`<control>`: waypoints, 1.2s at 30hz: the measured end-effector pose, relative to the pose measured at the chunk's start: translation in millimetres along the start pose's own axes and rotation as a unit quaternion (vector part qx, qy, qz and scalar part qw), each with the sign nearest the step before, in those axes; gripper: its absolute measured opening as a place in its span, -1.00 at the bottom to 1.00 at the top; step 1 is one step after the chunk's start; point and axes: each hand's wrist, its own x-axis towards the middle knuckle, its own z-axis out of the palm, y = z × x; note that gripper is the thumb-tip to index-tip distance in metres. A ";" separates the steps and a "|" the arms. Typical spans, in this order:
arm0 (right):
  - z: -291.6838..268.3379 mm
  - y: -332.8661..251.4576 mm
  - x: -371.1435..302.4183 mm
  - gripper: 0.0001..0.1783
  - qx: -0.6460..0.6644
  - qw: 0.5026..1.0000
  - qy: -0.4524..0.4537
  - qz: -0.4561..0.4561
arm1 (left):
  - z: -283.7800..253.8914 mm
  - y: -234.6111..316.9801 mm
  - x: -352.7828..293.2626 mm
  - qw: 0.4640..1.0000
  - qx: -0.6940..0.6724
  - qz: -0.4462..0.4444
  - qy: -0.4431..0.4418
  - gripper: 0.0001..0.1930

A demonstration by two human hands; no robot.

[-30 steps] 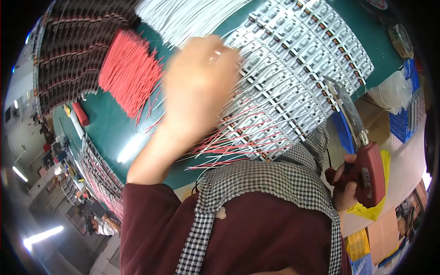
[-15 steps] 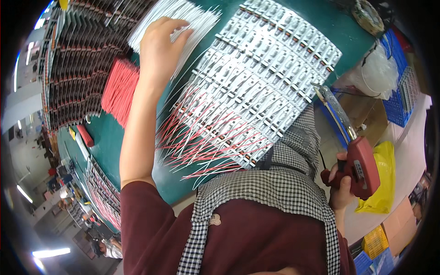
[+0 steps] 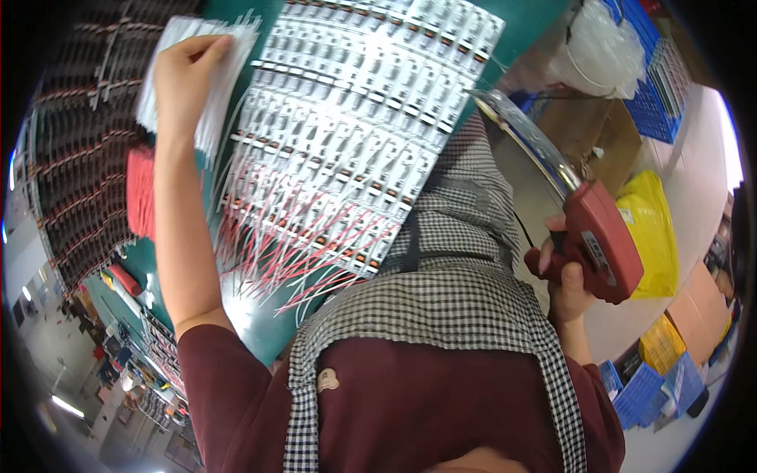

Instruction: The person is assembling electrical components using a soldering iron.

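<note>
My left hand (image 3: 183, 91) is over a bundle of white wires (image 3: 209, 118) at the upper left. Its thumb and forefinger are pinched together; whatever is between them is too small to make out. In my right hand (image 3: 569, 290) is a red soldering gun (image 3: 603, 236), its long metal barrel angled up and left. The barrel's tip lies by the right edge of a large panel of white part holders (image 3: 347, 118) in rows. Red and white wires (image 3: 296, 252) stick out from the panel's near rows.
Beside my left forearm lies a bundle of red wires (image 3: 140, 193). Racks of dark parts (image 3: 79, 173) stand at the left, with a red-handled tool (image 3: 124, 279) below them. To the right are a white bucket lined with plastic (image 3: 595, 59), a yellow bag (image 3: 650, 236) and blue crates (image 3: 639, 394).
My left thumb and forefinger, apart before, have come together over the white wires. The view has shifted, so the panel sits farther left. The soldering gun stays in my right hand.
</note>
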 end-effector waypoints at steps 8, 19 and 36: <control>-10.8 -4.9 -11.1 -0.16 0.097 0.985 -0.099 0.101 | 40.6 123.1 -99.5 0.956 0.062 0.287 -0.014 -0.71; -21.3 11.6 -25.7 -0.12 0.039 0.989 -0.082 0.113 | 77.5 139.0 -133.0 0.949 0.045 0.307 -0.052 -0.72; -32.4 18.3 -25.6 -0.34 -0.140 0.978 -0.140 0.062 | 84.8 140.9 -133.6 0.939 0.046 0.340 -0.014 -0.74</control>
